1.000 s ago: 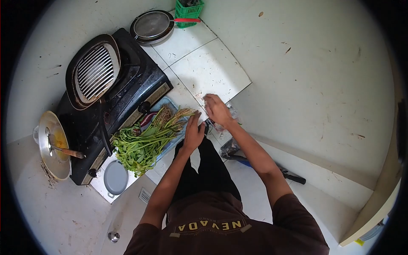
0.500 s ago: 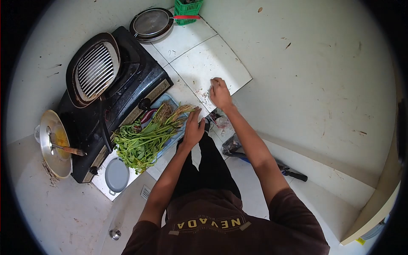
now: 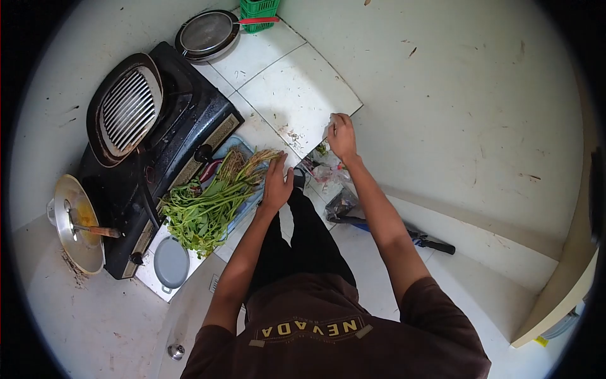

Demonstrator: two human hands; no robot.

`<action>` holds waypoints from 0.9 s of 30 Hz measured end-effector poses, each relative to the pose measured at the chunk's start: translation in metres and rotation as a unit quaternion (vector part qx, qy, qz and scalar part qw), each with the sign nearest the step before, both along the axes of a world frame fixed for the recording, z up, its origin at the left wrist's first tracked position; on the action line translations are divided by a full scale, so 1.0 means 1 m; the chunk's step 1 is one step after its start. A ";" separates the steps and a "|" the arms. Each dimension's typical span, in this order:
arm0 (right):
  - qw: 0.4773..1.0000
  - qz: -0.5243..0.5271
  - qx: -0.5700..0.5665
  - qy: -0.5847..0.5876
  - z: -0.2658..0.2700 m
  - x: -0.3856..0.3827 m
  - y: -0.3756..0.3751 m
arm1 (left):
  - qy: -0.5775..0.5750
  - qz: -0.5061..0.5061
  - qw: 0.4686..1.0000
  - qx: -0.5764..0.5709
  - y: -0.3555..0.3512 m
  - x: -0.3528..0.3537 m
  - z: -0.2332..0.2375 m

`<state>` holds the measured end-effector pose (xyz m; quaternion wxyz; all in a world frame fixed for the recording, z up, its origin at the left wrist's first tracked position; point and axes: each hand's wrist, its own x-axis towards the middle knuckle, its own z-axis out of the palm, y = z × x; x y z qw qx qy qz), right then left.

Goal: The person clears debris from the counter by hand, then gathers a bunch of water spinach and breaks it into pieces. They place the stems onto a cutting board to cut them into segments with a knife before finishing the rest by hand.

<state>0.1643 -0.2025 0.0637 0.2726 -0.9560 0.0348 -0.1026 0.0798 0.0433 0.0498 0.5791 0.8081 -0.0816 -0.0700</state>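
My left hand [image 3: 276,184] lies with its fingers stretched out beside the root ends of a bunch of leafy green vegetables [image 3: 211,205]. The greens spread over a blue tray [image 3: 245,143], and a dark red item partly shows behind their stems. Over the corner edge of the white tiled counter [image 3: 309,85] is my right hand [image 3: 342,140], its fingers curled together. Anything inside them is hidden. Small brown scraps [image 3: 292,136] are scattered on the tiles left of this hand.
A black gas stove [image 3: 189,117] carries a grill pan [image 3: 126,108]; a wok [image 3: 79,224] with a wooden-handled utensil is beside it. A grey lid [image 3: 171,263] lies near the greens. A strainer [image 3: 207,31] and green basket [image 3: 259,14] stand behind. Plastic bags [image 3: 328,173] lie below the counter.
My right hand has moved right, from above the tiles to the counter's corner edge. My left hand stays by the root ends. The whole view has shifted slightly.
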 end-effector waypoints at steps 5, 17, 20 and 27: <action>1.000 0.029 -0.008 0.007 -0.003 -0.010 0.020 | -0.005 0.000 1.000 0.000 0.000 0.000 0.001; 0.996 0.074 0.042 0.007 0.007 -0.017 0.087 | -0.048 -0.008 0.998 0.036 0.007 0.002 0.005; 0.994 0.106 0.031 0.010 0.007 0.024 0.081 | -0.057 -0.002 0.997 0.043 0.004 0.000 0.006; 0.961 0.265 -0.059 0.049 0.010 0.047 0.106 | -0.052 -0.011 0.997 0.054 0.003 -0.001 0.009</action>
